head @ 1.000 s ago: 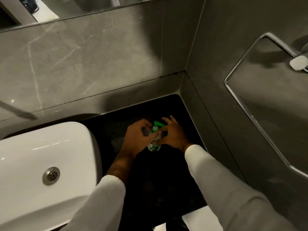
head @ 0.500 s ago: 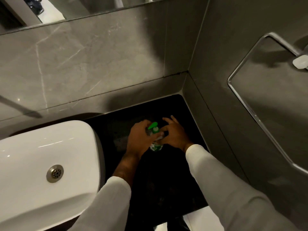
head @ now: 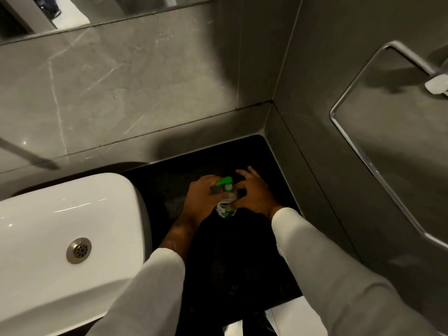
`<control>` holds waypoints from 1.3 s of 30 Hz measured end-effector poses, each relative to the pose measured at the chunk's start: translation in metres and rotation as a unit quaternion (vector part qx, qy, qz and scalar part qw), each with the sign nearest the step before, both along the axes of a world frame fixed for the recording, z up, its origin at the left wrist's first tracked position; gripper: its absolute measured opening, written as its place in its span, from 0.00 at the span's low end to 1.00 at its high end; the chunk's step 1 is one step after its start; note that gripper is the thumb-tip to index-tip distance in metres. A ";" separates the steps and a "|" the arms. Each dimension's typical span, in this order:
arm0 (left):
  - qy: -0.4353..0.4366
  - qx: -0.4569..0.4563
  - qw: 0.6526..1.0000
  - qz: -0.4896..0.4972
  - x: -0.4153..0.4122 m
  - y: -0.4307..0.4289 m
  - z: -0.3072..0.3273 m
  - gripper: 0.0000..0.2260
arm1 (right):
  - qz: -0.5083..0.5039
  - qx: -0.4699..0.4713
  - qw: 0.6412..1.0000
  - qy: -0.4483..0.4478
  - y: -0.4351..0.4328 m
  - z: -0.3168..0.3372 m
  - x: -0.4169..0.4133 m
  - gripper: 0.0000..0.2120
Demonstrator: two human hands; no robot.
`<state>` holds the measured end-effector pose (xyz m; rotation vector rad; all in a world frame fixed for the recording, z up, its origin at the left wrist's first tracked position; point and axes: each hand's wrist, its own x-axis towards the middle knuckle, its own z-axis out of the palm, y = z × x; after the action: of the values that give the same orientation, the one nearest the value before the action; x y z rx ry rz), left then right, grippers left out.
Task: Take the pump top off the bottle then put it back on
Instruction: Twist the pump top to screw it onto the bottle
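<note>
Both hands met at the soap bottle (head: 226,209) standing between them on the bench (head: 242,263): left hand (head: 203,202) gripped its body, right hand (head: 254,195) pinched the collar under the green pump top (head: 225,182). Judging by this, unscrewing was underway; next needed twisting, then lifting.

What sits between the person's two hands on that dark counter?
In the head view, a soap bottle with a green pump top, gripped between left hand and right hand.

White long sleeves (head: 327,267), left one pushed up forearm.
</note>
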<state>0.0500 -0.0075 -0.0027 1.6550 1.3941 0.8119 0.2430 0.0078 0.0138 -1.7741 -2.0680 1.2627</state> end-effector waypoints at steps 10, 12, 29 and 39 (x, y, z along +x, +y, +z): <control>-0.081 -0.112 0.989 -0.049 -0.004 0.008 -0.007 0.16 | 0.054 0.003 0.999 0.005 0.002 -0.008 0.015 0.24; -0.046 -0.120 0.989 -0.079 -0.009 0.013 0.001 0.16 | 0.046 -0.001 0.999 0.000 0.002 -0.007 0.014 0.24; 0.485 0.000 0.862 -0.149 0.016 0.048 0.109 0.12 | -0.007 -0.010 0.999 -0.035 -0.004 0.009 -0.016 0.22; 0.308 -0.143 0.932 -0.124 0.014 0.034 0.096 0.15 | 0.000 0.003 0.999 -0.054 -0.017 0.014 -0.013 0.24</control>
<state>0.0639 0.0262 0.0936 1.8749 1.5725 -0.0813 0.2297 -0.0095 0.0273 -1.8788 -2.1254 1.1841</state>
